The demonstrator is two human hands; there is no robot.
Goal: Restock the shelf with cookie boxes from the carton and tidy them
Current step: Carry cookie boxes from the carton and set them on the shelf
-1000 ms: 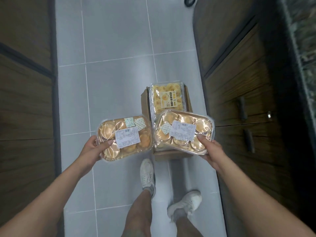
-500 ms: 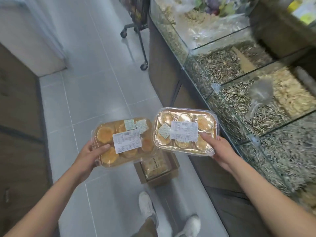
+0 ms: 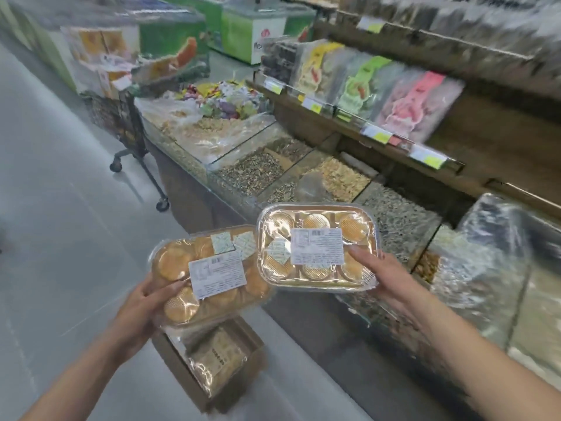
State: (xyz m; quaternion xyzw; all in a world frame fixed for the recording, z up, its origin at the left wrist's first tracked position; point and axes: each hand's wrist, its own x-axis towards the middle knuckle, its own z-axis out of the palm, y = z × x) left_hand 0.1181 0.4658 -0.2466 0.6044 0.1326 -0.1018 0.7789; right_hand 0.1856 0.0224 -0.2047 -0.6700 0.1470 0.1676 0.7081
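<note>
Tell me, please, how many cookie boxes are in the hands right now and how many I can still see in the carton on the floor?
Cookie boxes held: 2, one in the left hand at and one in the right hand at.
Cookie boxes visible in the carton: 1, at; any beneath it are hidden.
Total visible: 3

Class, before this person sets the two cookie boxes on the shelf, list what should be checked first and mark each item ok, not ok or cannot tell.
1. Left hand grips the left cookie box: ok.
2. Right hand grips the right cookie box: ok.
3. Both boxes label-up, lids closed: ok.
4. Free shelf space for cookie boxes: cannot tell.
5. Carton on the floor still holds stock: ok.
</note>
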